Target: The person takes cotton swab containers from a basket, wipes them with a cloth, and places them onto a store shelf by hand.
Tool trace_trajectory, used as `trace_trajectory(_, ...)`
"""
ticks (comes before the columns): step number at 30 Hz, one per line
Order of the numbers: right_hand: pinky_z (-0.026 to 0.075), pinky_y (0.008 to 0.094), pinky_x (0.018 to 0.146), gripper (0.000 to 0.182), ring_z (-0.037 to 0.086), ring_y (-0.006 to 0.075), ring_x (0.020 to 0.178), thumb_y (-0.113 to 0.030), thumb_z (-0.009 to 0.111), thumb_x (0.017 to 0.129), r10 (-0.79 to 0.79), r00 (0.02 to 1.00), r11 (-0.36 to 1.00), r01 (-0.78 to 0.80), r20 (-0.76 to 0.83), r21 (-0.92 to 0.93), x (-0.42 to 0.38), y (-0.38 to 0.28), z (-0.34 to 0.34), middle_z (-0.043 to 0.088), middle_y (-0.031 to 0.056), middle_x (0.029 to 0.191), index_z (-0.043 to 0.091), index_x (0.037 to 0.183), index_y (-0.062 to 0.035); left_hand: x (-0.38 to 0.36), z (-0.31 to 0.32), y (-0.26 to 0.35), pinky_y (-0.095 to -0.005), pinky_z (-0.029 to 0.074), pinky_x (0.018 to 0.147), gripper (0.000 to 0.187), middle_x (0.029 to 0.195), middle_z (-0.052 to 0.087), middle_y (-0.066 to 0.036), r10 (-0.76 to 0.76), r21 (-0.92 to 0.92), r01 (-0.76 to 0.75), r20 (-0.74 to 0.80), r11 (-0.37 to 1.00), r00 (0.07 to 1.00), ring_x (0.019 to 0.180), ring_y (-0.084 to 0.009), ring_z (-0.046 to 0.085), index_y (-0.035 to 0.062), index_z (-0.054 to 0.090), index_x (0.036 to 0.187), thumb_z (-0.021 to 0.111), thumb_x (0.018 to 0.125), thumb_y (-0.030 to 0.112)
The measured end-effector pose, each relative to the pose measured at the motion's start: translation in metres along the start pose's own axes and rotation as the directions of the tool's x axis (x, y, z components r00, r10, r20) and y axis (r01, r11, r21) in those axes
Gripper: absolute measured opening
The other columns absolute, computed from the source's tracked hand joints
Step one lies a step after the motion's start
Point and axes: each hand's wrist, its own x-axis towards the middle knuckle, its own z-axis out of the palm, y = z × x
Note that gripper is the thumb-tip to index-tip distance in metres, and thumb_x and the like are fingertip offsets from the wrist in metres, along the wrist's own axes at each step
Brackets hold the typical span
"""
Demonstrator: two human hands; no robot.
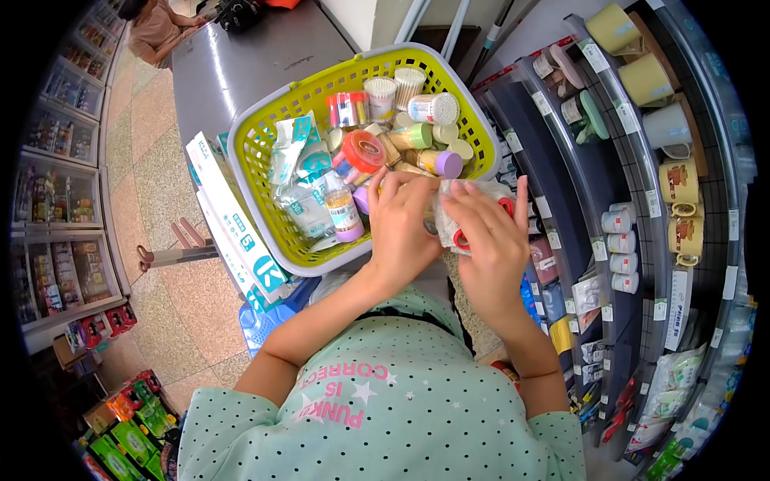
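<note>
A yellow-green basket (249, 156) with a grey rim holds cotton swab tubs (433, 109), a round red container (363, 151), a small clear bottle (343, 212) and teal-and-white packets (293, 168). Over its near right edge, my right hand (491, 256) grips a crumpled white cloth or tissue (477, 192), with red parts showing at its edge. My left hand (403, 232) is beside it, fingers curled together against a small item mostly hidden between the hands.
A long white-and-teal box (233, 216) leans along the basket's left side, beside a grey counter (273, 60). Shelves with mugs (682, 180) and small goods stand close on the right. A blue plastic item (269, 317) is below the counter. Another person (156, 32) is at the upper left.
</note>
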Motion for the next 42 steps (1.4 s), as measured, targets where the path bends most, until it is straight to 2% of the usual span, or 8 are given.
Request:
trace_trajectory(6, 0.022, 0.0675, 0.118, 0.025, 0.069, 0.0231, 0.111, 0.002, 0.065, 0.080, -0.086, 0.984, 0.993, 0.071, 0.155, 0.098, -0.003, -0.001, -0.015, 0.074, 0.0084, 0.108, 0.074, 0.102, -0.0052, -0.001, -0.002, -0.002, -0.0512, 0.032, 0.108, 0.040, 0.092, 0.068, -0.008, -0.027, -0.014, 0.027, -0.017, 1.000, 1.000, 0.101, -0.0271, 0.058, 0.0043, 0.069, 0.105, 0.079, 0.067, 0.012)
trace_trajectory(12, 0.017, 0.0697, 0.118, 0.024, 0.070, 0.0199, 0.108, 0.004, 0.067, 0.076, -0.071, 0.962, 0.993, 0.044, 0.264, 0.107, 0.000, 0.006, -0.040, 0.075, 0.0040, 0.099, 0.074, 0.095, -0.0084, 0.000, -0.007, -0.001, -0.0501, 0.033, 0.109, 0.054, 0.095, 0.067, -0.007, -0.022, 0.002, 0.022, 0.009, 1.000, 1.000, 0.102, -0.0267, 0.058, 0.0067, 0.070, 0.106, 0.088, 0.057, 0.018)
trace_trajectory(20, 0.004, 0.0713, 0.118, 0.040, 0.066, 0.0228, 0.118, 0.011, 0.062, 0.069, -0.034, 0.999, 0.999, 0.033, 0.032, 0.025, 0.010, 0.019, -0.024, 0.074, 0.0046, 0.112, 0.075, 0.102, -0.0084, 0.001, -0.010, 0.000, -0.0487, 0.035, 0.107, 0.063, 0.098, 0.064, -0.009, -0.034, 0.015, 0.033, 0.056, 0.999, 0.998, 0.104, -0.0287, 0.056, 0.0068, 0.069, 0.107, 0.092, 0.049, 0.017)
trace_trajectory(24, 0.003, 0.0713, 0.118, 0.043, 0.065, 0.0239, 0.119, 0.011, 0.062, 0.069, 0.002, 0.998, 1.000, -0.002, 0.062, -0.001, 0.006, 0.018, -0.011, 0.072, 0.0055, 0.116, 0.073, 0.106, -0.0079, 0.002, -0.011, 0.000, -0.0482, 0.035, 0.107, 0.065, 0.096, 0.065, -0.009, -0.047, 0.015, 0.046, 0.056, 0.999, 0.997, 0.103, -0.0275, 0.057, 0.0069, 0.069, 0.107, 0.092, 0.048, 0.019)
trace_trajectory(27, 0.007, 0.0708, 0.118, 0.040, 0.066, 0.0240, 0.117, 0.008, 0.064, 0.071, 0.098, 0.989, 0.992, -0.089, 0.106, -0.086, 0.001, 0.008, -0.021, 0.072, 0.0074, 0.114, 0.071, 0.107, -0.0072, 0.001, -0.010, -0.001, -0.0457, 0.037, 0.102, 0.060, 0.102, 0.062, -0.009, -0.066, 0.017, 0.065, 0.055, 0.998, 0.996, 0.105, -0.0308, 0.056, 0.0068, 0.069, 0.104, 0.089, 0.047, 0.013)
trace_trajectory(31, 0.016, 0.0706, 0.117, 0.036, 0.067, 0.0243, 0.112, 0.005, 0.066, 0.074, 0.081, 0.994, 0.986, -0.068, 0.079, -0.152, -0.012, -0.007, -0.022, 0.073, 0.0098, 0.110, 0.069, 0.108, -0.0036, 0.004, -0.008, -0.004, -0.0461, 0.037, 0.102, 0.060, 0.093, 0.066, -0.009, -0.042, -0.002, 0.042, 0.023, 0.999, 0.999, 0.101, -0.0274, 0.058, 0.0073, 0.070, 0.105, 0.091, 0.050, 0.020)
trace_trajectory(38, 0.014, 0.0690, 0.118, 0.031, 0.070, 0.0212, 0.108, 0.006, 0.067, 0.075, 0.031, 0.990, 0.995, -0.044, 0.140, 0.094, -0.017, -0.017, -0.023, 0.074, 0.0069, 0.106, 0.072, 0.103, -0.0063, 0.003, -0.003, -0.009, -0.0444, 0.038, 0.099, 0.051, 0.098, 0.064, -0.009, -0.034, 0.002, 0.034, -0.002, 0.999, 0.999, 0.101, -0.0305, 0.056, 0.0064, 0.070, 0.102, 0.089, 0.056, 0.017)
trace_trajectory(42, 0.009, 0.0673, 0.120, 0.036, 0.070, 0.0208, 0.107, 0.009, 0.065, 0.072, 0.063, 0.997, 0.995, -0.060, -0.039, 0.074, 0.000, 0.002, -0.029, 0.075, 0.0045, 0.107, 0.074, 0.101, -0.0108, 0.006, -0.006, -0.007, -0.0443, 0.038, 0.100, 0.058, 0.096, 0.067, -0.009, -0.045, 0.003, 0.045, 0.035, 0.999, 0.998, 0.101, -0.0276, 0.058, 0.0063, 0.069, 0.104, 0.090, 0.051, 0.019)
